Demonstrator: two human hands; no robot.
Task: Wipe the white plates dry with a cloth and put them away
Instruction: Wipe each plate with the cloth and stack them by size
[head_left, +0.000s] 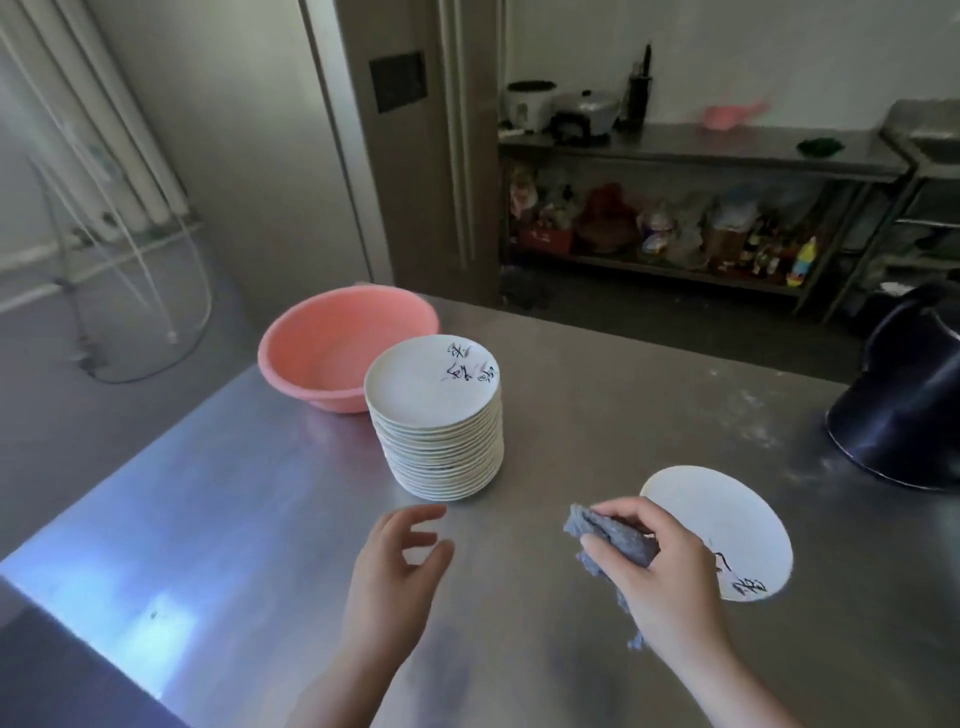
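Two bare hands were seen above the brushed steel surface, and only one of them was occupied. The right hand was curled round a crumpled blue-grey cloth, which was pinched between thumb and fingers with a loose tail hanging below the palm. The left hand was held empty, its fingers spread and relaxed, just short of the foot of the tall stack of white round plates with black brush lettering.

A single white plate with the same black lettering was laid flat on the surface just beyond and to the right of the cloth-holding grip, its near edge partly hidden by that hand; whether the hand touched it could not be told. The stack was placed ahead of the left hand and slightly to its right, so the empty left grip was judged the nearer one for taking the top plate, while the cloth was kept ready on the right. Being round, the plates offered no long axis; the top one would be best taken by its near rim.

Behind the stack and touching or nearly touching it, a pink round plastic basin was seen. At the far right a dark glossy vessel was stood on the surface, well apart from both hands.
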